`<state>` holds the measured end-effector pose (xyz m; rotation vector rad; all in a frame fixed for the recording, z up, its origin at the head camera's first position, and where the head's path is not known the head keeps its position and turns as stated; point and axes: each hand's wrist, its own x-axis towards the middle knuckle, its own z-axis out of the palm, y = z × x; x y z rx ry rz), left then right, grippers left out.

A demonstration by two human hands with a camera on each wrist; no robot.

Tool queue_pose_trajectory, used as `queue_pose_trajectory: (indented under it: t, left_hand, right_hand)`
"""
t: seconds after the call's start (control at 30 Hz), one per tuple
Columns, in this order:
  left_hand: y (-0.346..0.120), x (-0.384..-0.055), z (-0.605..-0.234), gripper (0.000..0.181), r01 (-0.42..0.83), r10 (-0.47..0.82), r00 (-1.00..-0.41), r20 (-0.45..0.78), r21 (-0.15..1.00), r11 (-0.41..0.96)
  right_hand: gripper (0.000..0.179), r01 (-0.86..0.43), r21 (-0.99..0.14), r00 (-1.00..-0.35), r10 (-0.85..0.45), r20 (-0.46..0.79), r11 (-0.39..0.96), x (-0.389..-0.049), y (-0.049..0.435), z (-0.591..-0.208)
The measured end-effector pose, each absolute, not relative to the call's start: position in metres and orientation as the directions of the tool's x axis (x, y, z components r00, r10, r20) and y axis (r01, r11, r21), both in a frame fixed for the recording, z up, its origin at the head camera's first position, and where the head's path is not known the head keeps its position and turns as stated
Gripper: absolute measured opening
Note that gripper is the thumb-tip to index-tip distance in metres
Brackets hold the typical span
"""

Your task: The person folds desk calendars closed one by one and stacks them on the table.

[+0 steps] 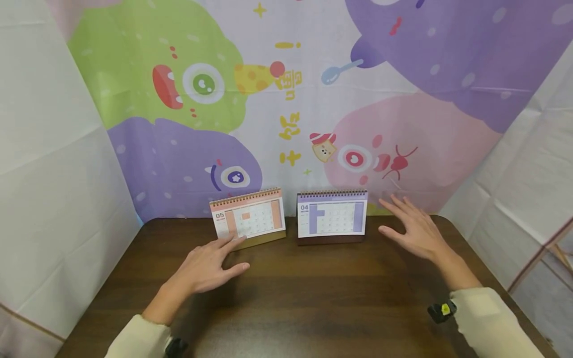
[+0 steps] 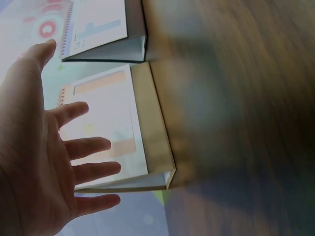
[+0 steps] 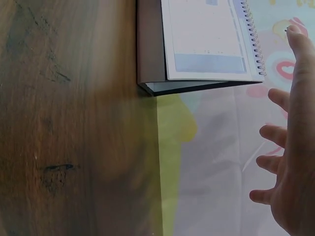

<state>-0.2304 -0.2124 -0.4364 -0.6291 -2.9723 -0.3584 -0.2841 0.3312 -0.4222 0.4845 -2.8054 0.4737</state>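
Observation:
Two spiral-bound desk calendars stand side by side at the back of the table. The orange calendar point(image 1: 257, 219), marked 05, is angled on the left; the purple calendar point(image 1: 332, 214), marked 04, faces nearly straight on at the right. My left hand point(image 1: 206, 266) is spread in front of the orange calendar's lower left corner; whether the fingertips touch it, I cannot tell. In the left wrist view its fingers point(image 2: 91, 172) are spread and hold nothing. To the right of the purple calendar, apart from it, my right hand point(image 1: 416, 228) hovers with fingers extended.
A dark brown wooden table point(image 1: 286, 298) spans the front. Behind it hangs a cloth backdrop point(image 1: 282, 44) printed with cartoon monsters. White cloth walls point(image 1: 53, 149) close in the left and right sides. Dark bands point(image 1: 442, 311) sit at both wrists.

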Motion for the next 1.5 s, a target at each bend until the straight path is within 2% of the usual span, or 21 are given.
queue_pose_trajectory:
  t: [0.63, 0.93, 1.5]
  left_hand:
    - [-0.187, -0.241, -0.442, 0.078, 0.388, 0.371, -0.922, 0.116, 0.333, 0.860]
    - [-0.174, -0.244, -0.443, 0.077, 0.374, 0.365, -0.926, 0.099, 0.389, 0.842]
    - [-0.143, -0.254, -0.445, 0.076, 0.402, 0.387, -0.913, 0.127, 0.433, 0.806]
  right_hand:
    - [0.071, -0.392, -0.384, -0.903, -0.271, 0.332, 0.836, -0.286, 0.320, -0.435]
    - [0.070, -0.385, -0.403, -0.908, -0.262, 0.327, 0.830, -0.290, 0.313, -0.437]
    - [0.068, -0.354, -0.464, -0.919, -0.209, 0.335, 0.812, -0.299, 0.301, -0.439]
